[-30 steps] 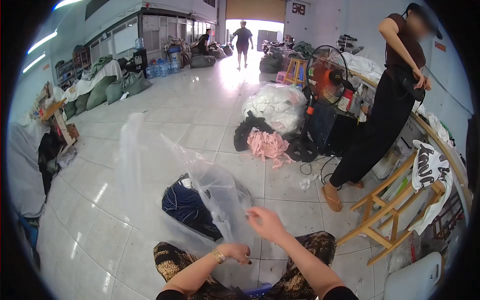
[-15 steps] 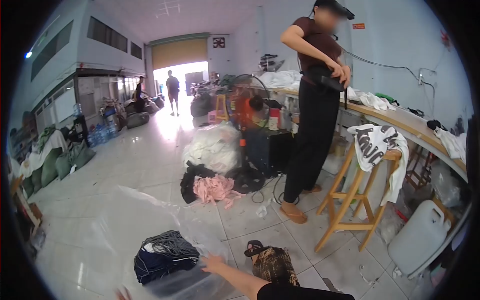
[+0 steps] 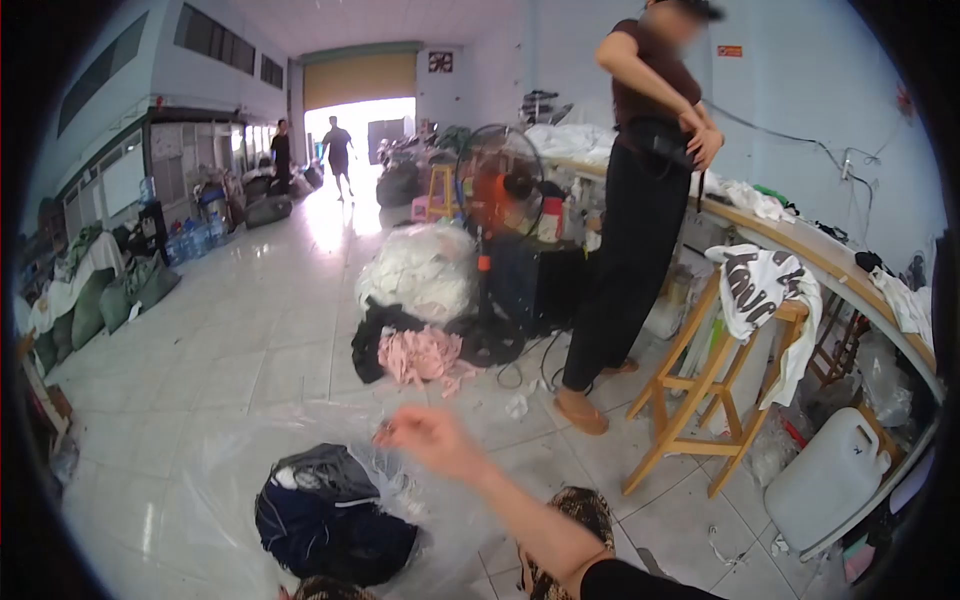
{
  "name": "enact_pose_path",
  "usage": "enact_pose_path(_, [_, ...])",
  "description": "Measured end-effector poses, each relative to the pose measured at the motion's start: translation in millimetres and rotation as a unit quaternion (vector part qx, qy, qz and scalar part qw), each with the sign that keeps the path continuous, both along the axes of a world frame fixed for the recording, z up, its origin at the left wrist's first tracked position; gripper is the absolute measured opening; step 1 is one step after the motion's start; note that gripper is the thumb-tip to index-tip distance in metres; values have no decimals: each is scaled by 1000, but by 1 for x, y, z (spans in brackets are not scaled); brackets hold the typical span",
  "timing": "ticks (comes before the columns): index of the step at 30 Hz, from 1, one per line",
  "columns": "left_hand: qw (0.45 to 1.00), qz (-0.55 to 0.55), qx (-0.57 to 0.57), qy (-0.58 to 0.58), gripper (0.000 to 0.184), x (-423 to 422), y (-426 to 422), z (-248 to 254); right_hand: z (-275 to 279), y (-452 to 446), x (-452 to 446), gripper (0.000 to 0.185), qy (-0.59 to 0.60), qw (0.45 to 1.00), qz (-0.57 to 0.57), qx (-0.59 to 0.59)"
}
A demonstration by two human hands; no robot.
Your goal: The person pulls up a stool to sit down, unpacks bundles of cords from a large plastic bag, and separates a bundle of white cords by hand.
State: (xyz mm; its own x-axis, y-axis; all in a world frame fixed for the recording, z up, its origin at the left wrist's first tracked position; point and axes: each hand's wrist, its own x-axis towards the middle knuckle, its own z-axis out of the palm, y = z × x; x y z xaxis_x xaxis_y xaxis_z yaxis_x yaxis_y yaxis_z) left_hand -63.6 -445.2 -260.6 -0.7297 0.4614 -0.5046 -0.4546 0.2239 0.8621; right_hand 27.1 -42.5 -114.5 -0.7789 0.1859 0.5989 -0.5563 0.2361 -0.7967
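At far left, green sacks (image 3: 92, 303) line the side of the floor. Between them and my work, the tiled floor (image 3: 190, 385) gives wide open room.

My left hand cannot be made out; its state I cannot tell. The clear plastic bag (image 3: 225, 475) lies spread low on the tiles before me, its rim loose and wrinkled. The dark bundle (image 3: 335, 535), navy and grey, sits within the bag's spread, near my legs. My right hand (image 3: 430, 440) is over the bag's right side, fingers partly curled and blurred; whether they grip the film I cannot tell.

Just beyond the bag, black fabric (image 3: 368, 345) and pink strips (image 3: 420, 352) limit the room forward, with a stuffed white bag (image 3: 420, 275) behind them and a fan (image 3: 498, 185) beside that.

Right of my forearm is my patterned trouser leg (image 3: 583, 510), close in. Past it, a co-worker (image 3: 630, 240) stands by the long table (image 3: 780, 235). A wooden stool (image 3: 690, 385) draped with white cloth (image 3: 765, 290) blocks the right, ahead of a white jerrycan (image 3: 820, 480).
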Motion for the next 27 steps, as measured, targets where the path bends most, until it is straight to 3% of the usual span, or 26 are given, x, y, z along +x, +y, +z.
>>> enact_pose_path(1, [934, -174, -233, 207, 44, -46, -8, -15, 33, -6, 26, 10, 25, 996, 18, -85])
enact_pose_path(2, [918, -146, -158, 332, 38, -33, 13, 18, 57, -2, 44, 16, 104, 991, 45, -64])
enact_pose_path(3, [903, -151, -215, 340, 36, 7, 64, 111, 82, -10, 61, 17, 192, 977, 46, -78])
enact_pose_path(4, [902, -87, -22, 422, 34, 25, 93, 142, 99, -9, 69, 8, 274, 953, 100, -84])
enact_pose_path(5, [869, -80, 70, 484, 33, 45, 122, 180, 115, -18, 82, 16, 264, 964, -24, -22])
enact_pose_path(6, [819, -126, 165, 535, 32, 52, 139, 199, 122, -18, 93, 12, 283, 959, 19, -25])
enact_pose_path(7, [757, -200, 317, 536, 31, 57, 155, 206, 122, -20, 97, 13, 318, 947, 33, -4])
enact_pose_path(8, [777, -198, 400, 444, 36, 83, 173, 215, 123, -21, 101, 14, 353, 934, 47, 16])
enact_pose_path(9, [730, -276, 498, 378, 38, 90, 186, 220, 121, -23, 101, 15, 403, 911, 90, 11])
enact_pose_path(11, [694, -347, 614, 143, 43, 108, 206, 229, 122, -13, 121, 17, 323, 936, 120, 74])
enact_pose_path(12, [612, -296, 714, 169, 32, 119, 227, 214, 128, -5, 130, 20, 268, 944, 144, 125])
enact_pose_path(14, [478, -231, 826, 191, 22, 128, 253, 191, 149, 11, 140, 48, 111, 922, 241, 283])
enact_pose_path(15, [429, -225, 853, 192, 21, 119, 264, 193, 149, 16, 143, 48, 52, 917, 256, 302])
enact_pose_path(17, [435, -246, 847, 180, 19, 109, 266, 194, 137, 14, 134, 48, -9, 944, 262, 198])
enact_pose_path(20, [585, -319, 719, 197, 14, 91, 240, 192, 109, -11, 113, 48, 11, 956, 269, -121])
enact_pose_path(22, [660, -373, 605, 243, 27, 79, 218, 181, 103, -35, 97, 48, 58, 905, 292, -304])
enact_pose_path(24, [700, -412, 506, 292, 32, 67, 208, 176, 103, -67, 82, 48, 107, 832, 328, -434])
enact_pose_path(27, [656, -415, 558, 294, 24, 68, 227, 186, 106, -121, 72, 49, 182, 719, 375, -556])
